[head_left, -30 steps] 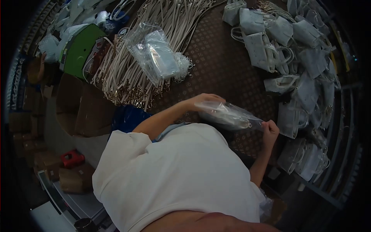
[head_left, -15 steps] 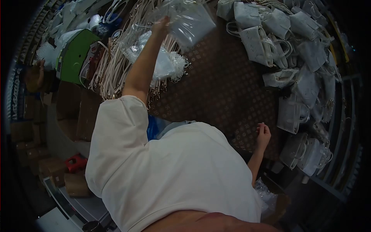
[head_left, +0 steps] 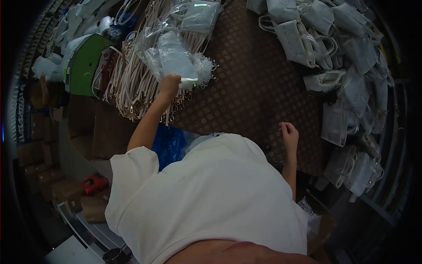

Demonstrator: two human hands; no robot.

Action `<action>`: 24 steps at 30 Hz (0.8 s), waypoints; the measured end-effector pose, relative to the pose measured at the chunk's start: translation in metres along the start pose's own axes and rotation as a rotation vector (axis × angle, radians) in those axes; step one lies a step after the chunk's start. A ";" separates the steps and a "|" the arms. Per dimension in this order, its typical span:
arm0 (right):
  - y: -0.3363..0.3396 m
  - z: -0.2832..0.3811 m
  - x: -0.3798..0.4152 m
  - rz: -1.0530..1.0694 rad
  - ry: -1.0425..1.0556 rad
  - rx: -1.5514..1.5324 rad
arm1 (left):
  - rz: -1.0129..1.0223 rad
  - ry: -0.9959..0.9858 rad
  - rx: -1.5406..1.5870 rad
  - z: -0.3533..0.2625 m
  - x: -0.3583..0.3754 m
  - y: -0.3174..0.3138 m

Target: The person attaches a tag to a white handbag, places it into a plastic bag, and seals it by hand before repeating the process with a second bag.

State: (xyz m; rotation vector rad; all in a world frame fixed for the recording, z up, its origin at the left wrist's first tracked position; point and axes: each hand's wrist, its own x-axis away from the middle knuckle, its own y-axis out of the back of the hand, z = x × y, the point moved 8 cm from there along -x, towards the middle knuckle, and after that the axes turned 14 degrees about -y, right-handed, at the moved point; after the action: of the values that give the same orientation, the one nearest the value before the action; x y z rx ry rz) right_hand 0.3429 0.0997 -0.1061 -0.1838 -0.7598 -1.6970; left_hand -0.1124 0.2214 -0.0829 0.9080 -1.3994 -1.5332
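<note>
Green plastic shows on one casing point(head_left: 88, 66) at the left, just beside a spread of pale straps point(head_left: 125, 90) with gold clips. On those straps lies a heap of clear plastic sleeves point(head_left: 176, 57), and the left hand point(head_left: 169, 86) is closed at its near edge, apparently pinching a sleeve. Half a second ago that hand carried a wrapped packet point(head_left: 200, 16); now the packet rests at the far end of the straps, so it is out of both hands and the left is back among the plastic. Farther right, over the brown patterned table cover point(head_left: 246, 88), the right hand point(head_left: 290, 137) hovers with fingers loosely bent, tips close together; whether they hold anything small, I cannot tell.

Counting across: one casing; straps too many to number; sleeves layered past counting; one packet set down; one tangle of white string point(head_left: 204, 72); and, along the right side, over ten white handbags point(head_left: 292, 44), overlapping too much for an exact figure.
</note>
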 end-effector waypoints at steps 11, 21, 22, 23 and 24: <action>-0.019 0.025 0.009 0.111 0.120 -0.017 | -1.175 -0.137 0.561 -0.020 0.036 0.234; -0.078 0.129 0.067 -0.046 0.937 -0.003 | -0.756 0.067 1.735 -0.110 -0.065 0.171; -0.083 0.118 0.057 0.223 0.675 -0.177 | -0.733 0.093 1.636 -0.109 -0.073 0.160; -0.093 0.105 0.050 0.485 0.404 -0.349 | -0.713 0.120 1.535 -0.106 -0.080 0.149; -0.089 0.098 0.045 0.469 0.403 -0.355 | -0.703 0.104 1.541 -0.105 -0.088 0.140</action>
State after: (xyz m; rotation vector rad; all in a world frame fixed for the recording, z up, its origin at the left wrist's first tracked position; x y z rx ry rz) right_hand 0.2216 0.1257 -0.0420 -0.2346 -0.0960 -1.3433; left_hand 0.0332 0.2611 0.0421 2.5115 -2.2504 -0.4775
